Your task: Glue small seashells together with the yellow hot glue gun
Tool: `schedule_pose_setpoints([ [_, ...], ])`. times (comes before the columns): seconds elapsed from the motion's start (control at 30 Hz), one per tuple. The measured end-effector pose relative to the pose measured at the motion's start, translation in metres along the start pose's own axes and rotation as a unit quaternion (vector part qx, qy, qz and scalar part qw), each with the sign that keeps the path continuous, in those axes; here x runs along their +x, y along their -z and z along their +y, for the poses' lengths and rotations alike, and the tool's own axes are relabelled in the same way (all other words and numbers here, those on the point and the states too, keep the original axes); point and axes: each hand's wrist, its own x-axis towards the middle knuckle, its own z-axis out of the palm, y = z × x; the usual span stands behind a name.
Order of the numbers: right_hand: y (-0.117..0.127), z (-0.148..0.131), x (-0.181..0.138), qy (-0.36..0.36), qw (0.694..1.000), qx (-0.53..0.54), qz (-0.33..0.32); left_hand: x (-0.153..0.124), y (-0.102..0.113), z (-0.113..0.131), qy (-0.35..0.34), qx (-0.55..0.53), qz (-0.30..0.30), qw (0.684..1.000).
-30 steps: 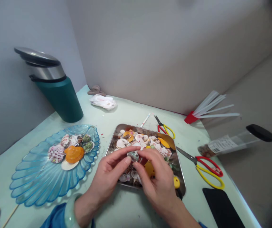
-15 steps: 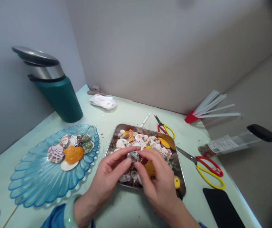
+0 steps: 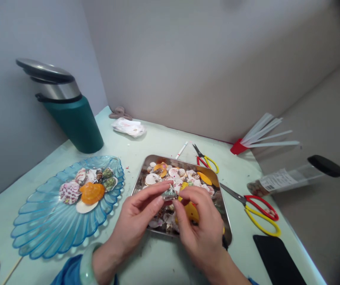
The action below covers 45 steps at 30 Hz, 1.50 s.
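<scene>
A greenish, pointed shell [image 3: 170,194] is held up in the air above the tray [image 3: 215,180], with the person's left hand [image 3: 137,215] on one side and right hand [image 3: 204,221] on the other. The grip is closed on it from both sides, thumbs toward the wearer, fingers bridging behind. The step looks like fine fingertip handling, best done with a light, even pinch, one side steadying while the other adjusts; keeping it low should let a slip land softly. The shell lies between the fingertips, its tip upward and its wide end down between the thumbs, well clear of the palms. Below, shells [image 3: 174,172] fill the tray, with a yellow thing [image 3: 192,213] partly hidden by the right hand. To the left on the table [image 3: 146,261] stands a blue dish [image 3: 54,229]; to the right lie scissors [image 3: 245,201].
</scene>
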Motion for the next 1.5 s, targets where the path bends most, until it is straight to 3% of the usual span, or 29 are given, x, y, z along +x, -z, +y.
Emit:
schedule_pose_setpoints([
  [0.2,0.0013,-0.0009,0.001,0.052,0.998,-0.04,0.01,-0.0013,-0.0004,0.001,-0.019,-0.005,-0.007,1.0],
  [0.67,0.0039,-0.0018,0.0021,0.074,0.996,-0.039,0.006,-0.0027,0.0009,0.0006,-0.034,-0.012,0.004,0.999],
  [1.17,0.0045,-0.0028,0.0027,0.031,1.0,-0.002,-0.004,-0.0012,-0.0005,0.0019,-0.029,-0.016,0.014,0.999],
  [1.33,0.0046,-0.003,0.0022,0.052,0.999,-0.006,-0.014,-0.0002,-0.0006,-0.0003,0.009,-0.069,0.031,0.997],
  [1.5,0.0047,-0.0044,0.0034,0.066,0.997,-0.036,-0.008,0.0018,-0.0006,-0.0003,0.003,-0.065,0.04,0.997],
])
